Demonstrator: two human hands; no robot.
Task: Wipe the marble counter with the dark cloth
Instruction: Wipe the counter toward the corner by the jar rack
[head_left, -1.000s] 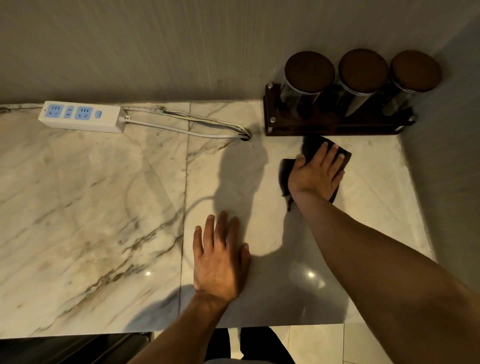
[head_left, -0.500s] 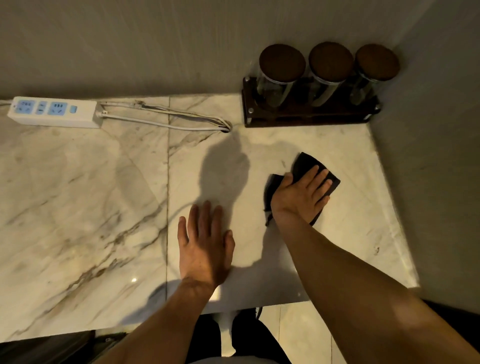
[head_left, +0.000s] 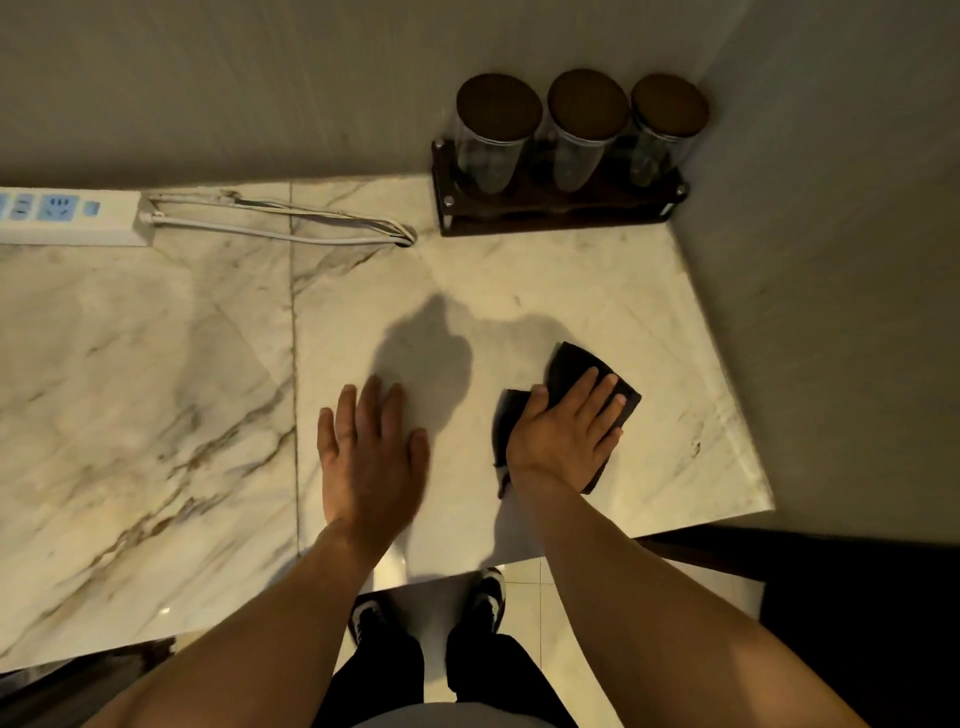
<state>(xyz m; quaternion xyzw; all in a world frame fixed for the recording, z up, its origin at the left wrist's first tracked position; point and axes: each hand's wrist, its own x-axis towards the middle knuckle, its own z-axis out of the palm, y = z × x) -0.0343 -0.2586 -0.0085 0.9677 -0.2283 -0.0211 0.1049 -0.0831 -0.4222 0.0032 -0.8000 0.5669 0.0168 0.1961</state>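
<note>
Pressing flat with fingers spread, the right hand (head_left: 563, 431) holds the dark cloth (head_left: 563, 366) on the marble counter (head_left: 156, 364), now drawn back from the jar rack (head_left: 556, 215) toward the front edge, indicating a return stroke, while the left hand (head_left: 369, 452), open-fingered, remains braced.

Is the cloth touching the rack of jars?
No, the dark cloth lies under the right hand, with bare marble before the jar rack.

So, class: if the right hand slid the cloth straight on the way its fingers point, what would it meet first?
Probably the grey side wall: the right hand, flat on the dark cloth, points up-right over bare white marble counter.
</note>
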